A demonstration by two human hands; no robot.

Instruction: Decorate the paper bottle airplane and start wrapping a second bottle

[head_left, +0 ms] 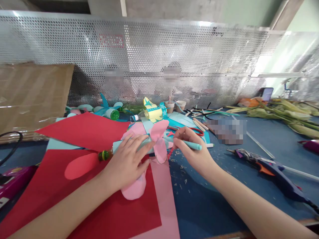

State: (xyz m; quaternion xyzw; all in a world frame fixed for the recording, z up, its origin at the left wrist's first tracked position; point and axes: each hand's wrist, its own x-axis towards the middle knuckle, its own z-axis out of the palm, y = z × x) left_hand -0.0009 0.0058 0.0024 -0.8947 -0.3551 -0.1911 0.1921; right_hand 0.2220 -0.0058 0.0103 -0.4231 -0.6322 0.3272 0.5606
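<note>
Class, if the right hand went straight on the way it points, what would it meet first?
Probably the propeller-shaped pink cutout, just ahead of the right hand in the picture, though the depth between them is unclear.

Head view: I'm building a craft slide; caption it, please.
Left hand on a paper-wrapped bottle, right hand holding a turquoise pen near a pink paper shape.

Worktop [206, 212] with perforated screen [199, 63] behind. Left—paper sheets [129, 222], a bottle [117, 146] over them beneath the left hand [132, 156]; right—glue gun [270, 172], with husks [286, 116] behind. Rear centre: paper cups [169, 107], another bottle [154, 114] at their left. Rear left: cardboard [35, 96].
</note>
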